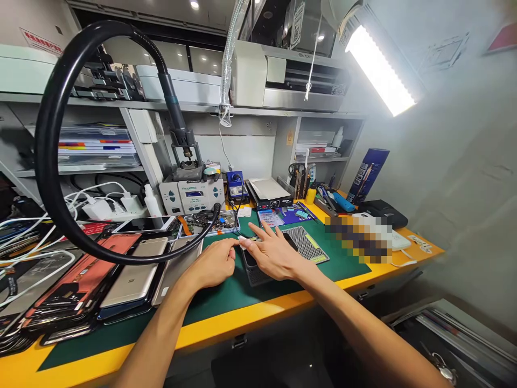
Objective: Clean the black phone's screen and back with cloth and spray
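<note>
A dark phone (291, 241) lies on a grey perforated pad (309, 245) on the green mat (343, 264). My right hand (271, 252) rests over the phone and the pad, its fingers spread, its thumb toward my left hand. Just left of the pad, my left hand (216, 262) has its index finger stretched toward a small white piece (241, 238) and its other fingers curled. The fingertips of both hands meet around that piece. My right hand hides part of the phone and pad.
Phones and phone shells (135, 269) are piled at the left, under a looping black hose (52, 145). Behind the mat stand a soldering station (193, 195), a parts tray (226, 222) and a black heating plate (270, 194). A blue box (367, 175) stands back right.
</note>
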A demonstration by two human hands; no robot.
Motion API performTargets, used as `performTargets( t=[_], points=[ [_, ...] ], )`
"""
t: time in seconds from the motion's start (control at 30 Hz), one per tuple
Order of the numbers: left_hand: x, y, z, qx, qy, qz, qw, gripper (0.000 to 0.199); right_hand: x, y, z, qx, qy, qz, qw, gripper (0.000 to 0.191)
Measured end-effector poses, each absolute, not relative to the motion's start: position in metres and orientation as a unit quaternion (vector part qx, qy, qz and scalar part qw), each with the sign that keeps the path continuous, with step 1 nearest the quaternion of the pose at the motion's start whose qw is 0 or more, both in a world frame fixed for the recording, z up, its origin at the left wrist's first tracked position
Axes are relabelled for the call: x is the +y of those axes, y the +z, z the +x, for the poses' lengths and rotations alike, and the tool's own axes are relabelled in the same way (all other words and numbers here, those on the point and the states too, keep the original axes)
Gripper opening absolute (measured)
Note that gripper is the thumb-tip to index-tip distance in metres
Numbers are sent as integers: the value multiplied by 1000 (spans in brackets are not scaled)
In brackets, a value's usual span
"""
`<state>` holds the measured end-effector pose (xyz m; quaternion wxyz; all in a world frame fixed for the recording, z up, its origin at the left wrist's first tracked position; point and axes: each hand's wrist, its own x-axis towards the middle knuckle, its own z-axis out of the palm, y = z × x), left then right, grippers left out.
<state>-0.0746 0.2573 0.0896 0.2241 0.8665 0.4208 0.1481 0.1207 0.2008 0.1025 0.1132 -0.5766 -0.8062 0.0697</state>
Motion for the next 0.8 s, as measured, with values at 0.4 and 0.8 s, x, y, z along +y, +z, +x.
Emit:
performTargets(
  t=[0.4, 0.8],
  points=[
    [260, 88, -75, 421, 138, 866, 230, 46, 160, 103, 108, -806, 20, -574, 145, 54],
    [261, 86, -75, 425, 128, 862, 246, 49, 124, 87, 99, -783, -16, -594, 182, 51]
  ],
)
